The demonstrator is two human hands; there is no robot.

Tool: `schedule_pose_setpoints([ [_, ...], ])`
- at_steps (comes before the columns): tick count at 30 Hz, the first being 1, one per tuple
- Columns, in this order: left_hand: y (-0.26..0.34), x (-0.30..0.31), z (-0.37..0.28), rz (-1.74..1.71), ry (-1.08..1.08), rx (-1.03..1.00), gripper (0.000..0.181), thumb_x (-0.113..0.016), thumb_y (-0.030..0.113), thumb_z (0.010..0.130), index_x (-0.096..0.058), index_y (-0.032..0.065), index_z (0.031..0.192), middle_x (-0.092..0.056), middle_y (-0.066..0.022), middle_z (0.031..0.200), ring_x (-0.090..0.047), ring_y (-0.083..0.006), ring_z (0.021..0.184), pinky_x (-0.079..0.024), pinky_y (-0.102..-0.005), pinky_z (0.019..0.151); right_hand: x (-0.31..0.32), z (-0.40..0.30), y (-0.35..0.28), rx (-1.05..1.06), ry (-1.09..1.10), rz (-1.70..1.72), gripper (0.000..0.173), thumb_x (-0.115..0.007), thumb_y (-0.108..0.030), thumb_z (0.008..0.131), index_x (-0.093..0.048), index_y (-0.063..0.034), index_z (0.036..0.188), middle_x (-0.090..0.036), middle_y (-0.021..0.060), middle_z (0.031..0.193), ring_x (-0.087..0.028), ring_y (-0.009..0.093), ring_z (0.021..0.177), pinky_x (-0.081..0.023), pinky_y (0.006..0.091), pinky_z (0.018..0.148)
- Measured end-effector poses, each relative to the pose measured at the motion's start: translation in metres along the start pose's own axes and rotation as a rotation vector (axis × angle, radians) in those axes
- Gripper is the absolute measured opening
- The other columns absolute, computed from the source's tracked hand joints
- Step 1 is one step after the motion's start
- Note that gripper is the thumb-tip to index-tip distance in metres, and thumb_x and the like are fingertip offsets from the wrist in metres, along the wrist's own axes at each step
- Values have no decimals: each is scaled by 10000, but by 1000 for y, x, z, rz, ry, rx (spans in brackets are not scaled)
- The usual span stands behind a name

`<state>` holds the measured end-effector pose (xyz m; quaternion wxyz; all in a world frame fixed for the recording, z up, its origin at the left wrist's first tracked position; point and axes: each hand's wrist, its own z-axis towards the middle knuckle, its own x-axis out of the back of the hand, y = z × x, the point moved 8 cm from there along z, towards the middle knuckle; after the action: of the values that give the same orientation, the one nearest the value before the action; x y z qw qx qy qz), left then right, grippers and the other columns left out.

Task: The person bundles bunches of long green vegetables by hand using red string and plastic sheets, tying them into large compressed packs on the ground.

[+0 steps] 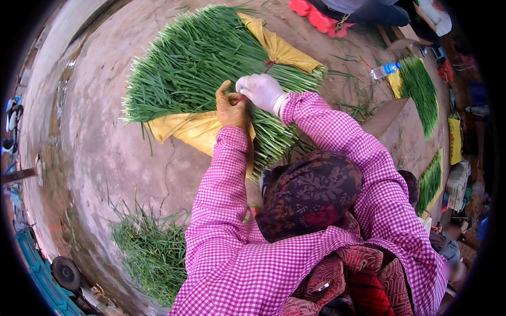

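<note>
A large fan-shaped pile of garlic chives (189, 63) lies on the ground before me, pale stem ends outward. Yellow woven sack cloth folds over its far side (272, 43) and over its near side (189, 126). My left hand (231, 106), in a stained yellowish glove, is at the near cloth fold, its fingers bent on a thin red tie (238, 101). My right hand (261, 91), in a white glove, meets it with fingertips drawn together; what they pinch is hidden. A second red tie (270, 64) gathers the far cloth.
Loose chive leaves (154, 249) heap at lower left. A water bottle (385, 71), a concrete block (399, 122) and more chive bundles (421, 94) lie right. A person (363, 12) sits at the top by a red seat (316, 17). A teal vehicle (39, 272) stands lower left.
</note>
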<state>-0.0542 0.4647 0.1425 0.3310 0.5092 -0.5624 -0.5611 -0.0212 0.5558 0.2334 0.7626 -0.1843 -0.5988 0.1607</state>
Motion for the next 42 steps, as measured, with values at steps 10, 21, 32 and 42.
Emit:
schedule_pose_setpoints([
  [10, 4, -2, 11, -166, -201, 210, 385, -511, -139, 619, -554, -15, 981, -519, -27, 680, -481, -108, 614, -413, -200, 591, 13, -30, 16, -184, -172, 157, 132, -556, -233, 840, -618, -120, 867, -655, 82, 816, -629, 268, 790, -481, 354, 713],
  [21, 0, -9, 10, -262, -360, 150, 458, -454, -88, 658, -531, -47, 1107, -549, -83, 764, -562, -187, 735, -463, -260, 729, -3, -21, -7, -83, -197, -470, 255, -627, -380, 788, -633, -128, 825, -649, 33, 737, -638, 217, 742, -436, 375, 674],
  [32, -6, -10, 11, -285, -384, 79, 548, -423, -71, 681, -488, 3, 1220, -534, -75, 819, -554, -183, 790, -466, -291, 764, -13, -10, 12, -161, -205, -393, 199, -537, -322, 840, -631, -148, 816, -659, 41, 720, -644, 217, 708, -431, 377, 655],
  [42, -1, -2, 8, -195, -389, 76, 565, -405, -129, 709, -478, 55, 1238, -529, -41, 855, -502, -111, 696, -437, -212, 631, -8, -14, -25, 110, -270, -534, 123, -554, -188, 786, -651, -142, 846, -651, 23, 696, -634, 202, 690, -383, 363, 694],
])
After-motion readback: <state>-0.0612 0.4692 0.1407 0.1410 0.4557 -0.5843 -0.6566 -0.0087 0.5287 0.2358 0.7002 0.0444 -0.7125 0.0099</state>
